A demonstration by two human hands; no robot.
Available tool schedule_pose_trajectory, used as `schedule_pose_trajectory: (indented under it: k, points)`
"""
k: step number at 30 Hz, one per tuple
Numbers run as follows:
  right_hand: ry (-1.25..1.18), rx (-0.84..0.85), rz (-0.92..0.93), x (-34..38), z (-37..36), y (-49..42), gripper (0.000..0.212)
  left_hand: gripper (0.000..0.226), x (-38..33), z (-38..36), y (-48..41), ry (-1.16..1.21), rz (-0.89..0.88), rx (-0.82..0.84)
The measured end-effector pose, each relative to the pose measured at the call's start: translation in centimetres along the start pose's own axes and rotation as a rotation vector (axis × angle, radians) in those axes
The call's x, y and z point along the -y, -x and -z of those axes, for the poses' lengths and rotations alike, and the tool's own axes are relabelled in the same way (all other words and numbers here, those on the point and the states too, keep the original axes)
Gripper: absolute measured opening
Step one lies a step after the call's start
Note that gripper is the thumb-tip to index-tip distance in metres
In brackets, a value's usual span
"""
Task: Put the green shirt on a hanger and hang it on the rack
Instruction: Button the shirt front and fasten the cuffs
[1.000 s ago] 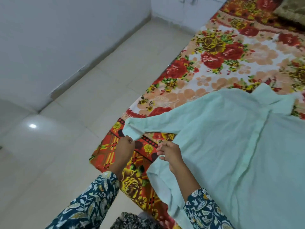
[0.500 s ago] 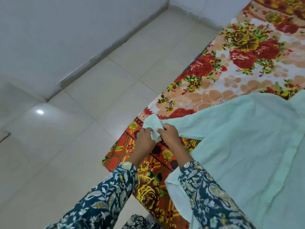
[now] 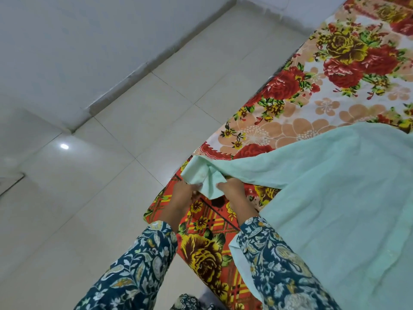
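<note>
A second ago the hands were apart, one on the sleeve end and one on the shirt's side. Now both are together at the sleeve end (image 3: pixel 201 173). The left hand (image 3: pixel 183 195) pinches the cloth's edge with its fingertips. The right hand (image 3: pixel 232 191) pinches the fold just beside it. The green shirt (image 3: pixel 335 198) is pale mint and a bit wrinkled. It lies spread on the flowery blanket (image 3: pixel 312 108), and its sleeve reaches the blanket's edge.
</note>
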State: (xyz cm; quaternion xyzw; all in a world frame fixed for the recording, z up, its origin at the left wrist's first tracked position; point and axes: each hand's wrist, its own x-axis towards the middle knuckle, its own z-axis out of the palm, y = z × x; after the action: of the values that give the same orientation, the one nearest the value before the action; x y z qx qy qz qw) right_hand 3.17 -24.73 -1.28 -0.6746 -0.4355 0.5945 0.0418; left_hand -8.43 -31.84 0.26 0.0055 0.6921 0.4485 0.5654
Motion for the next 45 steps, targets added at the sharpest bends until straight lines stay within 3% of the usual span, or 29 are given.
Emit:
schedule_pose_trajectory:
  k: [2,4,7,12,17,22,26,28,30,31,33,35,39,45]
  points:
    - [-0.127,-0.005,-0.053,-0.2,0.2,0.3,0.016,0.024,0.9,-0.1,0.8,0.053,0.057,0.022]
    - [-0.145,-0.067,0.016,-0.4,1.1,1.8,0.017,0.022,1.7,-0.3,1.8,0.097,0.07,0.031]
    - [-0.091,-0.144,0.214,-0.7,2.7,5.0,0.009,0.02,2.8,-0.9,3.4,-0.017,-0.023,0.035]
    - [0.157,-0.035,0.395,-1.0,3.3,8.3,0.026,0.011,3.4,-2.4,6.3,-0.12,-0.085,0.085]
    - [0.096,-0.067,0.386,-1.0,4.9,9.5,0.025,0.006,2.9,-3.8,8.6,-0.16,-0.078,0.12]
    - [0.216,0.123,0.344,-0.5,6.4,10.3,0.012,0.015,2.6,-4.1,10.0,-0.205,-0.055,0.126]
    - [0.261,0.162,0.279,-0.4,7.1,10.2,0.021,0.025,2.4,-3.8,11.1,-0.202,-0.005,0.155]
    - [0.243,0.137,0.275,-0.6,7.3,10.5,0.014,0.027,2.6,-4.2,12.1,-0.314,-0.126,-0.044]
    - [0.21,0.102,0.272,-1.0,7.5,10.6,0.011,0.024,2.7,-5.1,13.8,-0.553,-0.482,-0.429]
    - [0.194,0.089,0.271,-1.1,7.6,10.6,0.015,0.022,2.7,-5.6,15.0,-0.638,-0.689,-0.511]
    - [0.166,0.079,0.277,-1.1,7.7,11.0,0.017,0.016,3.3,-6.7,16.2,-0.774,-0.894,-0.41]
    - [0.142,0.074,0.291,-1.0,7.9,11.4,0.016,0.005,4.1,-7.4,16.1,-0.86,-0.817,-0.294]
    - [0.059,0.088,0.304,-0.9,8.5,12.2,0.012,0.012,4.2,-7.4,15.1,-0.734,-0.512,-0.309]
    - [-0.072,0.136,0.24,-0.7,9.2,12.3,0.026,0.021,2.7,-6.8,14.9,-0.2,-0.225,-0.215]
